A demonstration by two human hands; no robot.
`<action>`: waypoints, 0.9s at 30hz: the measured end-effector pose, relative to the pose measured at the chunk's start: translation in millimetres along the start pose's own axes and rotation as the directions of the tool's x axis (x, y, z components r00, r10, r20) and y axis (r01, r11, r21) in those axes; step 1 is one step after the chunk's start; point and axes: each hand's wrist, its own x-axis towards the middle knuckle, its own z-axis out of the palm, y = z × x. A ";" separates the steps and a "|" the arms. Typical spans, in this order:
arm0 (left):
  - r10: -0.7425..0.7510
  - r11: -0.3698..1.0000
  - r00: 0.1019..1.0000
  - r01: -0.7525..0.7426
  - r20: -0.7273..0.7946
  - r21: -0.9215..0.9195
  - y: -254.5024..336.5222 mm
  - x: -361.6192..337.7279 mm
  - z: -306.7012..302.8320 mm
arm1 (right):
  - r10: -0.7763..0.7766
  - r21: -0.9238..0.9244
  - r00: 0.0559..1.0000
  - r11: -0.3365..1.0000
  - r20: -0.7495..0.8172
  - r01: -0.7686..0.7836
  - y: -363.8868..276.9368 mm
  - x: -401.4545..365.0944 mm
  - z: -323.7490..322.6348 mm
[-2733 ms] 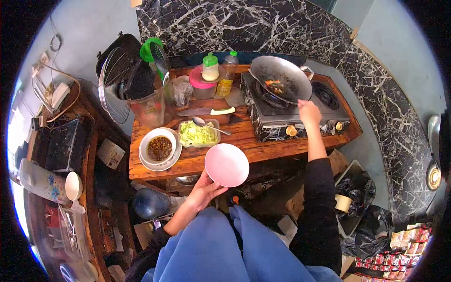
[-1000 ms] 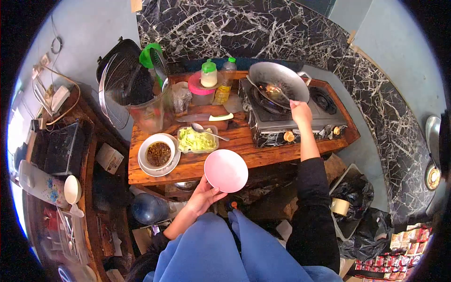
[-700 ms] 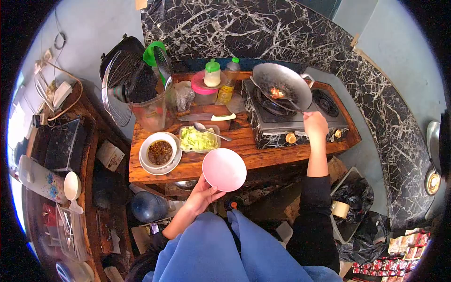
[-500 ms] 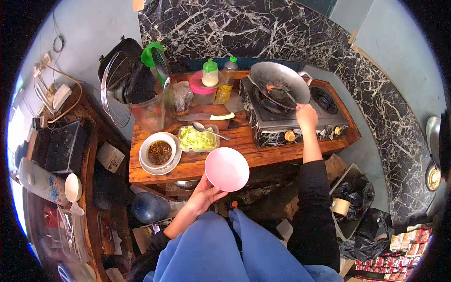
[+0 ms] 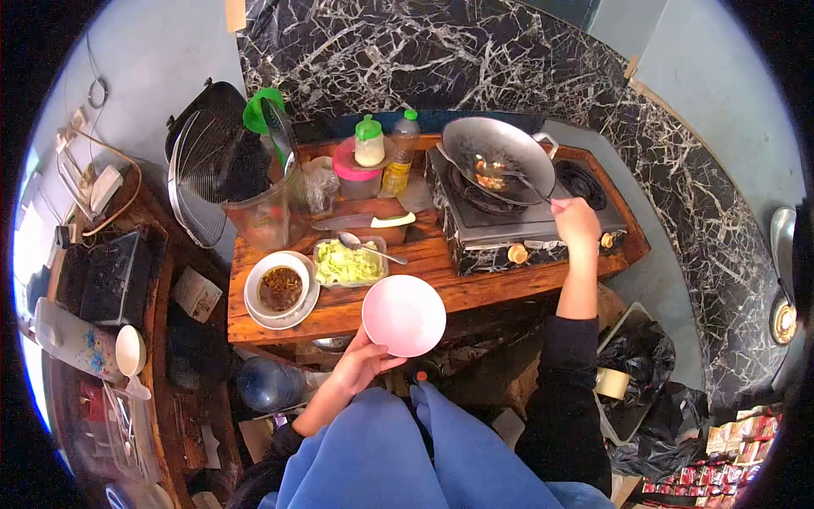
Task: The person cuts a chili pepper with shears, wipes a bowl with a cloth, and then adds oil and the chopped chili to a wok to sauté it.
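Observation:
My left hand [image 5: 365, 365] grips the rim of an empty pink bowl [image 5: 404, 316], its inside facing up, in front of the table edge. My right hand [image 5: 577, 222] is closed on the handle of a metal spatula [image 5: 527, 181] whose head is inside the wok [image 5: 504, 144]. Some reddish-brown food [image 5: 490, 176] lies in the wok, which rests tilted on the left burner of the stove [image 5: 492, 222]. Left of the pink bowl are a clear container of chopped greens [image 5: 348, 263] with a spoon [image 5: 373, 248] across it, and a white bowl of dark sauce [image 5: 280, 288] on a plate.
A knife [image 5: 365, 221] lies on a cutting board. Behind stand an oil bottle [image 5: 398, 161], a green-lidded jar [image 5: 370, 146] and a pink-lidded tub [image 5: 356, 174]. A wire strainer [image 5: 199, 174] leans at the left. Black plastic bags [image 5: 670, 424] sit at lower right.
My right hand has moved right and slightly down with the spatula. The food in the wok shows more clearly. The pink bowl has shifted slightly down and left.

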 end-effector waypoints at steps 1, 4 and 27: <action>0.003 1.000 1.000 -0.003 0.002 0.002 0.3 1.8 -2.0 | -0.001 0.002 1.000 1.000 -0.004 0.001 2.0 0.0 -7.3; -0.003 1.000 1.000 0.003 -0.005 0.012 0.1 7.1 -4.9 | 0.004 -0.015 0.993 1.000 0.119 -0.002 5.2 6.4 -12.2; 0.022 1.000 1.000 -0.023 -0.011 -0.020 3.9 14.3 -8.0 | 0.000 -0.045 1.000 0.999 -0.026 -0.001 -7.2 16.3 23.4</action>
